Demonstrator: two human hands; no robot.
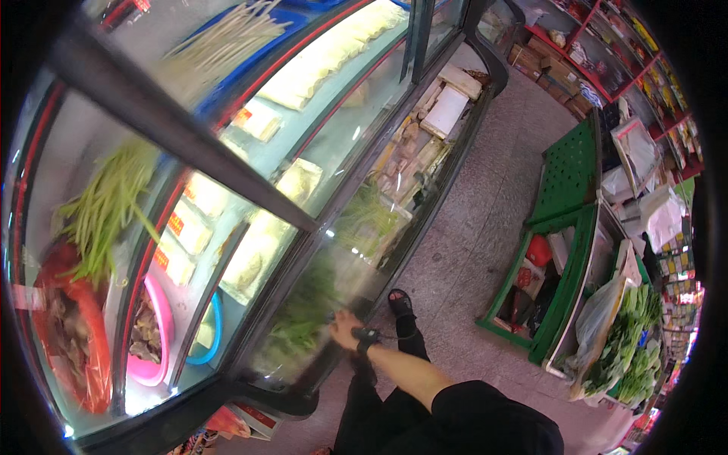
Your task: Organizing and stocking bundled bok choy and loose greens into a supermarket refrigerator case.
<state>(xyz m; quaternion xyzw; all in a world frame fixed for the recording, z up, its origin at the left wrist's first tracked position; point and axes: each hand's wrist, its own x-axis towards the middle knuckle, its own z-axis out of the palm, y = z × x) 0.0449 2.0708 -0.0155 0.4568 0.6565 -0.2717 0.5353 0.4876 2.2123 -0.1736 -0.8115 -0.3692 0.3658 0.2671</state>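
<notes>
My right hand (344, 330) reaches to the lower front of a glass display cooler (335, 227). A dark band with a cable is around the wrist. Its fingers are blurred against the glass near the frame edge, so their grip is hard to make out. Just beyond the fingers is a blurred bunch of leafy greens (301, 318) in the lower section. Further along that section are thin green stalks (367, 219), brownish produce (406, 142) and a white box (446, 112). My left hand is out of view.
Upper shelves hold white packages (185, 230), a pink basin (165, 341), a blue-rimmed basin (213, 333), green stalks (108, 210) and a red plastic bag (91, 341). Across the tiled floor (455, 239) stand a green stand (534, 318), leafy vegetables (625, 341), cardboard boxes (526, 60) and red shelving (620, 94).
</notes>
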